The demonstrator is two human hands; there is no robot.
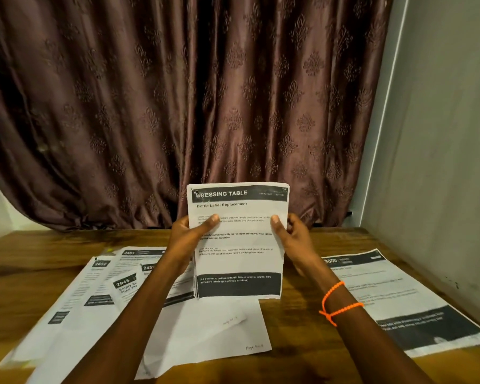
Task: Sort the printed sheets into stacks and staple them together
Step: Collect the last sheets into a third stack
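A stack of printed sheets (239, 261) headed "DRESSING TABLE" stands upright on its bottom edge on the wooden table (294, 306). My left hand (190, 231) grips its left edge with the thumb on the front. My right hand (291, 234) grips the right edge the same way. Several other printed sheets (100, 295) lie fanned out flat at the left. A separate printed stack (394, 297) lies flat at the right. A mostly blank sheet (219, 328) lies in front of the upright stack. No stapler is in view.
A brown patterned curtain (191, 106) hangs behind the table's far edge. A pale wall (441, 148) runs along the right side, close to the right-hand stack. An orange beaded string (336, 303) circles my right wrist.
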